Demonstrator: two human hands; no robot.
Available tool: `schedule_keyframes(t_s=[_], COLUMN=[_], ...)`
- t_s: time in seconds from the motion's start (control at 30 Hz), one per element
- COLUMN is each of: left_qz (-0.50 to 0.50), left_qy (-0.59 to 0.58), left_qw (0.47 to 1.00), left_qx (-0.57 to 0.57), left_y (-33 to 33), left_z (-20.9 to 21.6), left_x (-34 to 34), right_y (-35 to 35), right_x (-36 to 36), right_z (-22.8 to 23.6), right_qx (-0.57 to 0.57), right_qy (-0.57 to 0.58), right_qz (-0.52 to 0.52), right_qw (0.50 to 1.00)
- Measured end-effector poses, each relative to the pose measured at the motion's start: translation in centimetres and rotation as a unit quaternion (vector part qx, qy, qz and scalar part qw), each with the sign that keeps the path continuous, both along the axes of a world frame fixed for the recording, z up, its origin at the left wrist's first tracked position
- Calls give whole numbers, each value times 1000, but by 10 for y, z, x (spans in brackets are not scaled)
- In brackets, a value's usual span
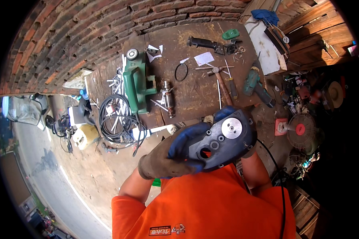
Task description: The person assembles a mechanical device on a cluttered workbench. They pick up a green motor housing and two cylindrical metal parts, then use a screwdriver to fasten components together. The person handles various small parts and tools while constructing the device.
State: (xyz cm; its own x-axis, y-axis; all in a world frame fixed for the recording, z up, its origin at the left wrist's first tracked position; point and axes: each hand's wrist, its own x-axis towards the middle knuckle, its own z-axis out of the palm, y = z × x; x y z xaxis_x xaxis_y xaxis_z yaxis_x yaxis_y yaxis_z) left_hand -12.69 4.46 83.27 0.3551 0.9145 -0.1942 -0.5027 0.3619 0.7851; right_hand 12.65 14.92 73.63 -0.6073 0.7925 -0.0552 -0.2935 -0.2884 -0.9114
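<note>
Close to my chest I hold a dark grey power-tool housing [216,153] with a round silver disc [231,128] on its face and a round hole lower down. My left hand [173,153], in a brown and blue work glove, wraps around the housing's left side. Over its far edge curl the blue gloved fingers of my right hand [226,112]; the rest of that hand is hidden behind the housing. On the wooden table [195,99] beyond lie a green tool body [136,85], a motor armature [169,102] and a black rubber belt [181,72].
A hammer [222,85], a screwdriver [232,88] and a green cordless drill [253,81] lie at the table's right. Farther back are a black handle piece [205,44] and a green cover [230,34]. Coiled black cable [103,123] hangs at left; a fan [301,129] stands right.
</note>
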Motion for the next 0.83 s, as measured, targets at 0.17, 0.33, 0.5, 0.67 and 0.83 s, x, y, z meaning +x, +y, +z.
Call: schedule_keyframes(t_s=[0.17,0.33,0.5,0.67,0.83], left_qz=[-7,-16,5,82,17], left_qy=[-26,-35,-28,46,393], left_qw=[999,998,1000,994,901], left_qx=[-32,-43,-8,52,183], left_y=[2,4,5,10,29], left_z=[7,6,-7,-8,-3], left_x=[1,-1,-2,-1,0], right_y=[-2,-5,-2,11,13], right_x=[-4,-2,0,-17,-21], right_z=[3,-4,19,66,69], right_qx=[-16,-50,37,256,253], right_qy=[49,71,-77,-256,-269], right_qz=[-14,-29,-45,-31,29], right_qw=[999,996,995,932,929])
